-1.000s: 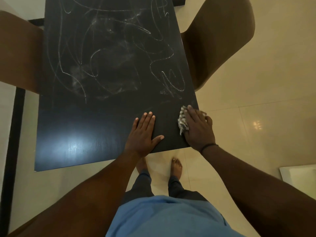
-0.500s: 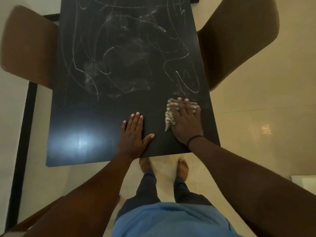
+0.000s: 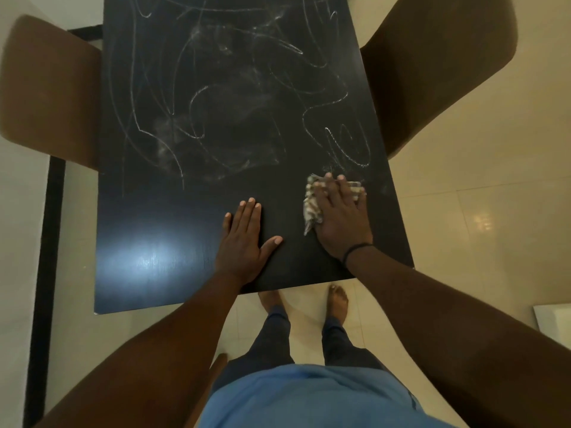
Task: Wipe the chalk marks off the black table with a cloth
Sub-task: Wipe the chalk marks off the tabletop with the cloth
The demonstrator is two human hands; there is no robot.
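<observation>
Floor (image 3: 482, 149) of pale cream tiles, glossy, with a bright glint of light off to the right and thin grout lines. Black strip (image 3: 46, 257) along the left side of the floor. Black worktop (image 3: 160, 217) down the middle, long and rectangular, near edge just ahead of two bare feet (image 3: 338, 299). Broad soft reflection on its near-left part. Chalk marks (image 3: 247, 97) across the far and middle stretch: looping white lines, scribbles and hazy smears, with a sharper squiggle near the right edge. Near band of the worktop dark and mostly free of chalk. Brown chair (image 3: 46, 91) tucked against the left edge, another brown chair (image 3: 438, 63) against the right edge, rounded backs both. White object (image 3: 553, 319) partly cut off at the right border of the floor. Blue shirt and dark trousers at the bottom. Left hand (image 3: 244, 242) flat on the worktop, fingers straight and together, thumb spread, holding nothing. Right hand (image 3: 340, 217) pressed flat on a cloth (image 3: 312, 208), fingers straight over it, dark band at the wrist. Cloth pale and patterned, crumpled, on the worktop near the right edge, just below the sharp squiggle, edges showing left of and beyond the fingers.
</observation>
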